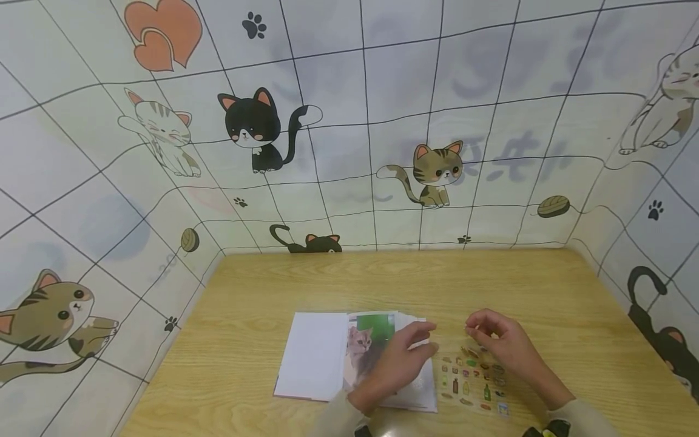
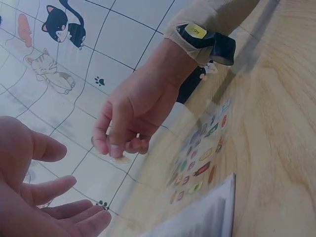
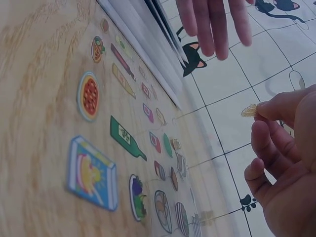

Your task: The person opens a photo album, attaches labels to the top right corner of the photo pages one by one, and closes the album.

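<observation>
Over the right-hand side of an open book (image 1: 311,358) hovers my left hand (image 1: 401,358), its fingers spread and holding nothing. Between thumb and index finger, my right hand (image 1: 508,343) pinches a small yellowish sticker (image 3: 249,110), raised off the table. Below and beside that hand lies a clear sticker sheet (image 1: 461,397), printed with small pictures of food and bottles; a green bottle sticker (image 3: 127,138) and a pizza sticker (image 3: 89,96) show up close in the right wrist view. The book's cat picture (image 1: 360,346) is partly covered by my left hand.
Everything lies on a wood-grain table (image 1: 246,291). Behind it and at both sides stand walls (image 1: 338,145) with a grid pattern and cartoon cats. The book's edge (image 2: 232,207) is close to the sticker sheet's left side.
</observation>
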{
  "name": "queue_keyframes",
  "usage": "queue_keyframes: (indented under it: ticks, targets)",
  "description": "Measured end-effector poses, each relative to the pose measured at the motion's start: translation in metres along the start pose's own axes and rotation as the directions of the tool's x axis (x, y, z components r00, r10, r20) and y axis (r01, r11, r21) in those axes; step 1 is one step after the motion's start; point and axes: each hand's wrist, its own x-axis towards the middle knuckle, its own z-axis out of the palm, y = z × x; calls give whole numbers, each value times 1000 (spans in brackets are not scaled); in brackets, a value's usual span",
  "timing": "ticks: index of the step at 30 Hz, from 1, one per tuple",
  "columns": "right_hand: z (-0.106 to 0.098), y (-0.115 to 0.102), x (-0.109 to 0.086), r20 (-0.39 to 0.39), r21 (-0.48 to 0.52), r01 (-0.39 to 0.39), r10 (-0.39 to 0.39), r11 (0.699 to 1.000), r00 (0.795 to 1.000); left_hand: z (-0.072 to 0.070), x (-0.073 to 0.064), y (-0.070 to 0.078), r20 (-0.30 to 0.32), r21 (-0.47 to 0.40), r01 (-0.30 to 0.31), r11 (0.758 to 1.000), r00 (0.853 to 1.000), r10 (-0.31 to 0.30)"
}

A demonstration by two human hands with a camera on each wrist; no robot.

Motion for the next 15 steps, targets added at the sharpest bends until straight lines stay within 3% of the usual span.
queue_keyframes:
  ticks: [8,12,15]
  targets:
    - [2,0,0,-7,-4,-14,14,1000,1000,-19,-7,-2,-2,60,-57,997,998,57]
    - [3,1,1,-6,-3,-14,14,1000,1000,-28,-11,-7,22,118,-92,989,996,89]
    - [3,1,1,-7,0,-14,14,1000,1000,-36,-14,-10,33,210,-112,971,994,107]
